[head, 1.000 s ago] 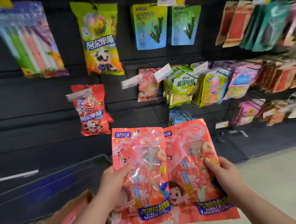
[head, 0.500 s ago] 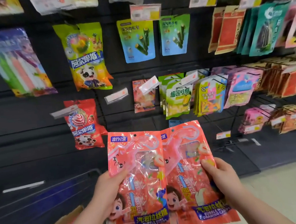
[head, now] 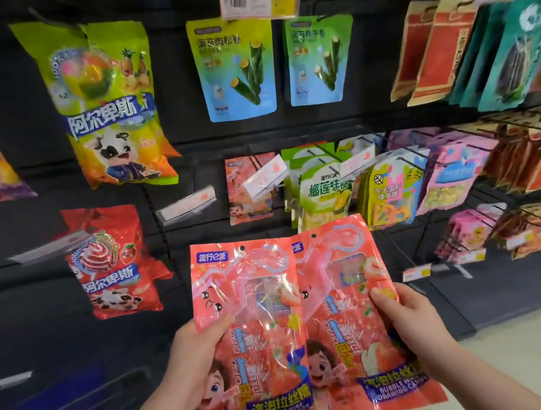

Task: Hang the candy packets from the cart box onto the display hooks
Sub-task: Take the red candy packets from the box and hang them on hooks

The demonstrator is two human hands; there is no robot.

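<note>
Two pink-red candy packets are held side by side, upright, in front of the display wall. My left hand [head: 196, 354] grips the left packet [head: 257, 321] at its left edge, thumb on the front. My right hand [head: 409, 323] grips the right packet [head: 346, 323] at its right edge. Each packet has a small hang hole at its top. A matching pink-red packet [head: 244, 190] hangs on a hook just above them, behind a price tag [head: 265, 177]. Left of it a hook [head: 186, 206] with a price tag carries nothing. The cart box is out of view.
Green durian-candy packets [head: 324, 193] and yellow and pink packets [head: 390, 190] hang to the right. A red lollipop bag [head: 113, 266] and a yellow-green bag [head: 107, 101] hang at left. Blue seaweed-roll packets [head: 236, 69] hang above. A dark cart edge [head: 67, 403] lies at lower left.
The view has tilted up and closer to the display, so the cart box has dropped out of sight. Both hands have raised the two packets toward the hooks.
</note>
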